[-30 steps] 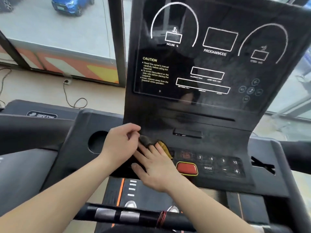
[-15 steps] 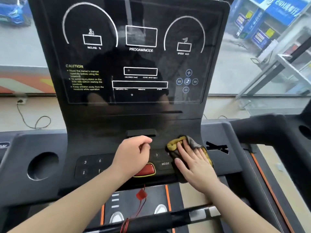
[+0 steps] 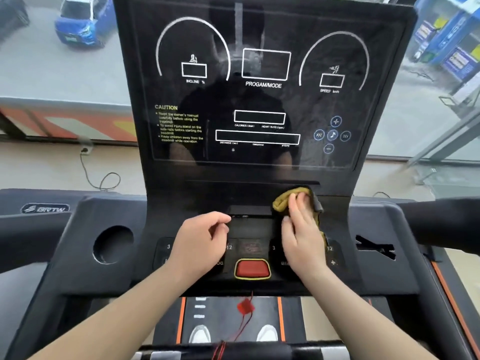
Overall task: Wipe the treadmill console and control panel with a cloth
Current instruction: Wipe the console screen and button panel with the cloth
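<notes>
Black treadmill console (image 3: pixel 166 193) before street-facing windows (image 3: pixel 52 81). Right hand (image 3: pixel 301 237) presses yellow-grey cloth (image 3: pixel 281 202) flat-fingered below the display (image 3: pixel 259 100). Left hand (image 3: pixel 200 240) rests on control panel (image 3: pixel 250 231), fingers loosely curled, holding nothing.

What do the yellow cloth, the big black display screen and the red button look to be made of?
Yellow and grey cloth: soft fabric, maybe microfibre; it bunches into folds.
Big black display screen: glossy glass or acrylic; it mirrors the person.
Red rounded button: probably matte plastic, no shine, yellow rim.
</notes>
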Demonstrator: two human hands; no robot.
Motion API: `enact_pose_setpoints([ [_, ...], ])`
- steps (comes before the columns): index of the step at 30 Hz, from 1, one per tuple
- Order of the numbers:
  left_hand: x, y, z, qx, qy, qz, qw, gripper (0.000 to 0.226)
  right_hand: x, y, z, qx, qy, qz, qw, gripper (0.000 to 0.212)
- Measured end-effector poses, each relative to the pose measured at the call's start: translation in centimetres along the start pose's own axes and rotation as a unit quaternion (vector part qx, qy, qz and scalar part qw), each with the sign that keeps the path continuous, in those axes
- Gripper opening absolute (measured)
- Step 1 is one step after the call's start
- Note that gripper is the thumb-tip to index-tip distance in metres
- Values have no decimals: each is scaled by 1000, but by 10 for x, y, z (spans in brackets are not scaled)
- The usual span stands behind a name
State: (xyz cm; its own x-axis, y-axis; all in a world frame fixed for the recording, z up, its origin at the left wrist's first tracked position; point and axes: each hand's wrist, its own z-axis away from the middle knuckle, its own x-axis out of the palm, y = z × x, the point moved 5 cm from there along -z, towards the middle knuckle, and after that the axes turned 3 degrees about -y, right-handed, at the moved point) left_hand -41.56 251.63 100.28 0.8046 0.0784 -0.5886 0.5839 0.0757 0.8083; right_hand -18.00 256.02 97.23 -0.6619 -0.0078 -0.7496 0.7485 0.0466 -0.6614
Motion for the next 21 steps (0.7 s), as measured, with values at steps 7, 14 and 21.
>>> enact_pose_setpoints([
  [7,-19,-14,9,12,-18,9,1000,23,17,-58,-5,-169,69,111,977,38],
  [14,-61,-34,17,28,13,14,999,26,83,-142,-15,-133,-213,27,968,28],
  [21,-92,-65,29,-11,72,10,997,24,117,-159,34,-27,-320,-79,944,21],
])
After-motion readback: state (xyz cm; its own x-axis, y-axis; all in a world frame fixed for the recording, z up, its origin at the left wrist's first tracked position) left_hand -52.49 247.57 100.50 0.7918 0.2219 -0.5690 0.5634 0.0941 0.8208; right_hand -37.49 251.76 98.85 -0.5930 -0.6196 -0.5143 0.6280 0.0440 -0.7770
